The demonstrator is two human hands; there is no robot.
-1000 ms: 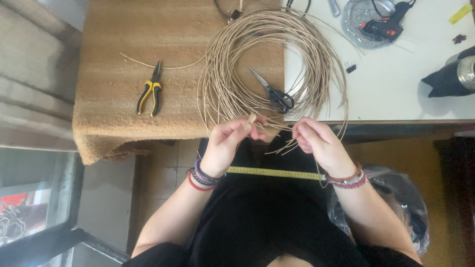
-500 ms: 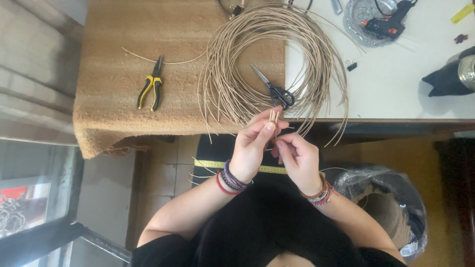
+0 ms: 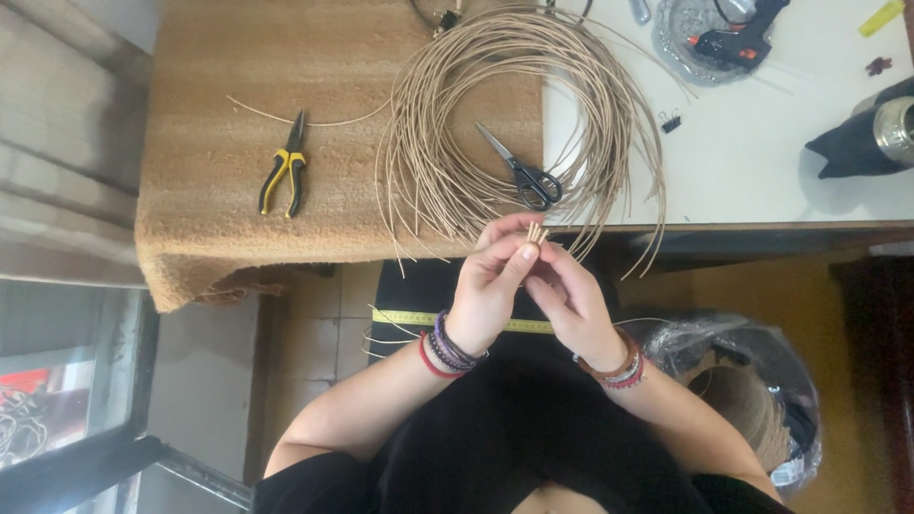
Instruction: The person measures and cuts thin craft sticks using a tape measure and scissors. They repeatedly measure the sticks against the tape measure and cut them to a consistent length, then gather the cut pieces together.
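Observation:
My left hand and my right hand are pressed together at the table's near edge. Both pinch a small bunch of cane ends that stick up between the fingertips. A large loose coil of tan cane lies on the table just beyond my hands, half on the brown mat. Black scissors rest inside the coil. A yellow measuring tape lies across my lap under my wrists.
Yellow-handled pliers lie on the mat, left of the coil. A glue gun sits on a clear dish at the back right, with a dark bottle at the right edge. A plastic-wrapped basket stands on the floor at right.
My hands, apart a second ago with cane stretched between them, have come together. The cane ends are now gathered into one bunch between my fingertips, held slightly higher.

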